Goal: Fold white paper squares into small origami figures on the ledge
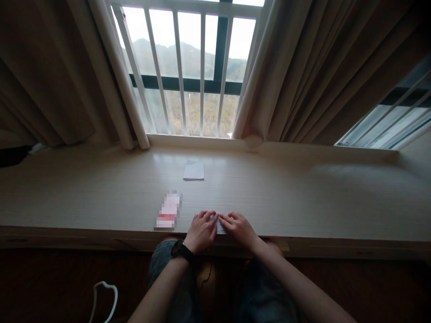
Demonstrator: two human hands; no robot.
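Note:
A small white sheet of paper (220, 226) lies at the front edge of the desk, mostly hidden under my hands. My left hand (203, 229), with a black watch on its wrist, presses the paper from the left with bent fingers. From the right, my right hand (237, 228) grips the same paper, its fingertips close to those of the left. Whether the sheet is folded under the fingers I cannot tell. Farther back on the desk is a stack of square white paper (194, 171). Left of my left hand lies a phone-shaped thing (168, 211) with a blurred pink and red face.
The pale wooden desk (289, 193) runs along a barred window (191, 67) between grey-brown curtains (296, 67). A dark object (15, 155) sits at the far left end. Below the desk edge, a white curved thing (114, 296) stands at lower left.

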